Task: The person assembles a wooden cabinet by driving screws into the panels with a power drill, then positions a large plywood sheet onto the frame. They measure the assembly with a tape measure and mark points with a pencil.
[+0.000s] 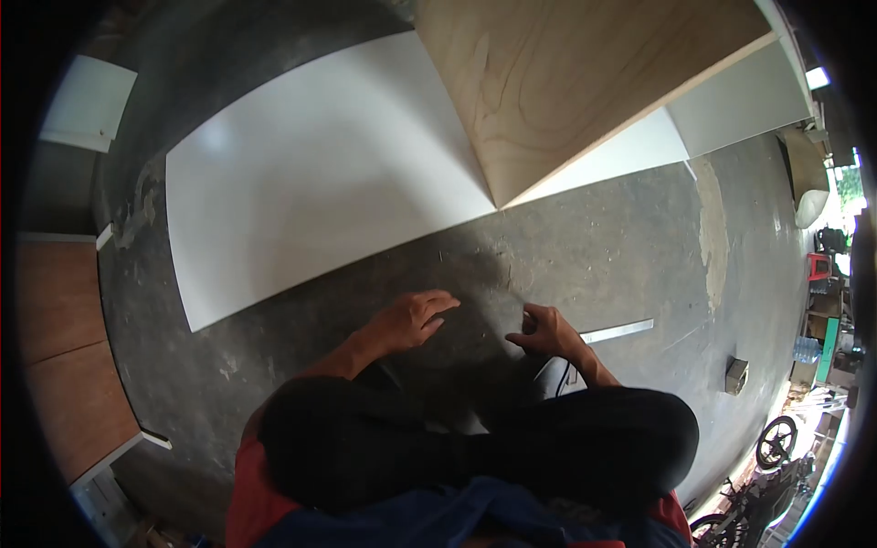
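My left hand point(413, 320) hovers over the grey floor in front of my knees, fingers apart and holding nothing. To its right, my right hand point(542, 331) has its thumb and fingers apart, with nothing visible between them. Beyond both hands a large white panel point(320, 183) lies on the floor. A wooden panel point(585, 73) stands with its lower corner at the white panel's near edge. Beside my right wrist lies a flat metal strip point(623, 330), its near end hidden by the wrist.
Brown boards point(66, 338) are at the far left, below a white piece point(89, 102). A small block point(736, 375) sits on the floor point(639, 256) at right. A motorcycle point(763, 502), a red stool point(818, 267) and assorted items line the right edge.
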A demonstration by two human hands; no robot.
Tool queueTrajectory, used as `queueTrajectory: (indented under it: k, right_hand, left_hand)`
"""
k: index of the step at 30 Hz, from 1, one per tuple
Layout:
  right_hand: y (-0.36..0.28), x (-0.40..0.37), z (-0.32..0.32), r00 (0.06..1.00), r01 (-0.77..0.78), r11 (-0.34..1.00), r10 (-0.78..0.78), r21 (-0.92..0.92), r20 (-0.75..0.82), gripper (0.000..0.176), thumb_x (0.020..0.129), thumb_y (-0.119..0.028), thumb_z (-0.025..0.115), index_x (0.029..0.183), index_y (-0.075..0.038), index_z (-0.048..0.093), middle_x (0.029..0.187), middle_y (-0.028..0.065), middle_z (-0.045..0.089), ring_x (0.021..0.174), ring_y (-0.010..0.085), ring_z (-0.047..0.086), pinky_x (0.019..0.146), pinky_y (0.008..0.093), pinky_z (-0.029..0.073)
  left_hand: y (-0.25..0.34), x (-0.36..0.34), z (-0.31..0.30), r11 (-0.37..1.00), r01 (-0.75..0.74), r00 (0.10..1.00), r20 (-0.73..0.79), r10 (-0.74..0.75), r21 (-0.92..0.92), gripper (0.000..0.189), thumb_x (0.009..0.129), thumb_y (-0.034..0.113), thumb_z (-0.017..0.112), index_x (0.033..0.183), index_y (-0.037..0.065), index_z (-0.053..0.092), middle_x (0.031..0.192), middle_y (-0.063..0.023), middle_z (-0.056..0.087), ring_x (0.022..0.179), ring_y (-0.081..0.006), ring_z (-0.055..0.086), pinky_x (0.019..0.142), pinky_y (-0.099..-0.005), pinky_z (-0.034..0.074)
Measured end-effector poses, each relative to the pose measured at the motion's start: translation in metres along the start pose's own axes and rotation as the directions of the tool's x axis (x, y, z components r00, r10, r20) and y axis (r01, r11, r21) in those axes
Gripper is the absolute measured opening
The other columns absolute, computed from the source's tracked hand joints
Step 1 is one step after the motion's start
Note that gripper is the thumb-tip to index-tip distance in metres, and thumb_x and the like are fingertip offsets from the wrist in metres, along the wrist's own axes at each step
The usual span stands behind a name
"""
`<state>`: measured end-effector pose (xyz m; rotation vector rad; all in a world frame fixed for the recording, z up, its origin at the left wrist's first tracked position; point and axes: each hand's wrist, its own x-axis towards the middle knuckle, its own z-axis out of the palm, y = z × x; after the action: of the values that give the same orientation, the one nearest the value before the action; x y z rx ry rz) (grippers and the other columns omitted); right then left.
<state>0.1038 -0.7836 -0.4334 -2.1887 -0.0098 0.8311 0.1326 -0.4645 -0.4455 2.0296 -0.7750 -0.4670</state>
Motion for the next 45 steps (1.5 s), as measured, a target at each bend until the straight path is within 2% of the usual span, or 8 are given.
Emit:
queueTrajectory:
  k: [12,18,24,26,28,31,36,45]
  right_hand:
    - [0.044,-0.011,0.03,0.903,-0.116,0.992,0.084,-0.051,-0.422,0.046,0.084,-0.033,0.076,0.072,0.001,0.047,0.061,0.0155,0.055,0.053,0.0315,0.053,0.054,0.0427,0.043]
    - [0.063,0.03,0.008,0.659,0.246,0.829,-0.523,-0.501,-0.541,0.033,0.093,-0.027,0.067,0.08,0.001,0.054,0.064,0.0198,0.058,0.062,0.0416,0.061,0.053,0.0462,0.042]
    - [-0.087,-0.026,-0.107,0.695,0.276,0.959,-0.246,-0.065,-0.676,0.029,0.102,-0.03,0.052,0.096,-0.002,0.05,0.066,0.02,0.05,0.054,0.0281,0.045,0.054,0.037,0.041]
    - [-0.15,-0.082,-0.144,0.583,0.618,0.775,-0.339,0.132,-0.739,0.018,0.1,-0.016,0.033,0.105,-0.006,0.047,0.086,0.0051,0.051,0.063,0.0117,0.043,0.06,0.0258,0.038]
    - [-0.186,-0.118,-0.164,0.035,0.634,0.538,-0.737,-0.555,-0.675,0.015,0.096,-0.014,0.039,0.101,-0.003,0.048,0.094,0.0139,0.056,0.09,0.0242,0.057,0.079,0.0385,0.047]
    - [-0.221,-0.175,-0.173,-0.57,0.659,0.093,-0.586,-0.747,-0.576,0.036,0.099,-0.03,0.052,0.114,0.001,0.062,0.108,0.0155,0.061,0.111,0.0298,0.057,0.1,0.0487,0.045]
    - [-0.275,-0.233,-0.163,-0.735,0.642,-0.752,-0.549,-0.15,-0.398,0.033,0.093,-0.024,0.065,0.122,-0.011,0.058,0.127,0.0032,0.059,0.12,0.0155,0.054,0.101,0.0343,0.048]
    - [-0.257,-0.236,-0.158,-0.697,0.596,-0.441,-0.699,-0.671,-0.16,0.034,0.095,-0.027,0.062,0.122,-0.006,0.06,0.127,0.0086,0.06,0.119,0.019,0.056,0.1,0.0359,0.049]
  left_hand:
    - [-0.029,-0.004,-0.023,0.995,0.093,0.993,-0.067,-0.094,-0.018,0.026,0.088,0.005,0.061,0.114,0.004,0.066,0.115,-0.0133,0.067,0.104,-0.0307,0.066,0.092,-0.0377,0.052]
    - [-0.01,-0.017,-0.01,0.999,0.047,0.997,-0.065,-0.047,-0.005,0.026,0.088,0.008,0.061,0.114,0.006,0.066,0.115,-0.0136,0.067,0.103,-0.0325,0.065,0.091,-0.0399,0.052]
    - [-0.023,-0.055,-0.027,0.978,0.207,0.967,-0.15,-0.204,0.005,0.026,0.087,0.007,0.063,0.113,0.007,0.068,0.109,-0.0141,0.069,0.096,-0.0308,0.068,0.086,-0.0387,0.054]
    - [-0.022,-0.06,-0.032,0.962,0.269,0.948,-0.164,-0.272,-0.039,0.026,0.086,0.007,0.063,0.111,0.006,0.068,0.107,-0.0143,0.07,0.094,-0.0299,0.069,0.084,-0.0379,0.054]
    - [-0.028,-0.06,-0.03,0.958,0.284,0.942,-0.173,-0.287,-0.04,0.025,0.086,0.007,0.064,0.11,0.006,0.069,0.104,-0.0133,0.07,0.089,-0.0275,0.069,0.081,-0.0364,0.054]
    - [-0.023,-0.049,-0.027,0.976,0.218,0.964,-0.157,-0.217,-0.012,0.026,0.086,0.007,0.064,0.111,0.007,0.069,0.103,-0.0126,0.07,0.088,-0.0265,0.069,0.081,-0.0364,0.054]
    - [-0.032,-0.038,-0.008,0.979,0.2,0.973,-0.11,-0.202,-0.029,0.027,0.085,0.008,0.064,0.112,0.007,0.068,0.101,-0.013,0.07,0.088,-0.0267,0.068,0.08,-0.0361,0.054]
    - [-0.041,-0.056,0.009,0.977,0.207,0.972,-0.104,-0.211,-0.044,0.026,0.086,0.008,0.062,0.111,0.006,0.068,0.101,-0.0136,0.069,0.089,-0.0278,0.068,0.081,-0.037,0.054]
